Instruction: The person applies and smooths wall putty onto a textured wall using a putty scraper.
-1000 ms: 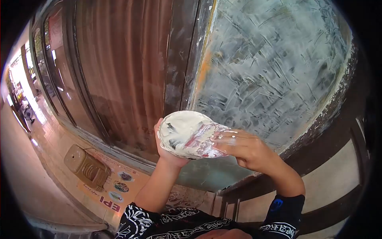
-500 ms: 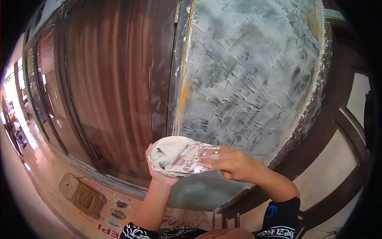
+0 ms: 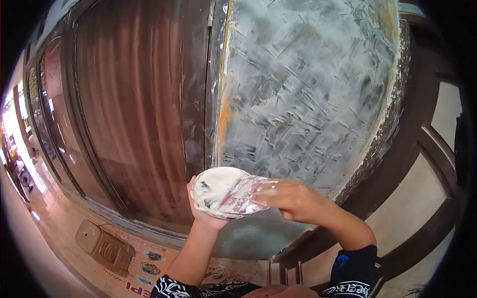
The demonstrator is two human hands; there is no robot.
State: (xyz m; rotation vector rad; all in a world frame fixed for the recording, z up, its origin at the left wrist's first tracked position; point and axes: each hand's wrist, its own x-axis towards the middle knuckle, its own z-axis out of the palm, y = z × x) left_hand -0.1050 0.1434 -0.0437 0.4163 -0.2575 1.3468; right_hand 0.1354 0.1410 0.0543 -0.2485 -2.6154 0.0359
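Note:
Pale paste fills a round container point(image 3: 211, 186), which my left hand point(image 3: 209, 218) grips from below and at its left side. A flat scraper point(image 3: 243, 195), smeared with white and dark red, lies across the container's right part with its edge in the paste. My right hand point(image 3: 290, 199), slightly blurred, pinches the scraper's right end. Behind both hands stands a grey-green panel point(image 3: 303, 94) covered with whitish smears and dark streaks.
A dark-framed glass door with a reddish curtain point(image 3: 134, 109) is on the left. A brown plastic stool point(image 3: 104, 246) lies on the floor at the lower left, beside a printed banner point(image 3: 149, 268). Dark wooden framing point(image 3: 397, 174) curves along the right.
My hands have shifted slightly right in view with the container and scraper, still together. The background has shifted slightly left.

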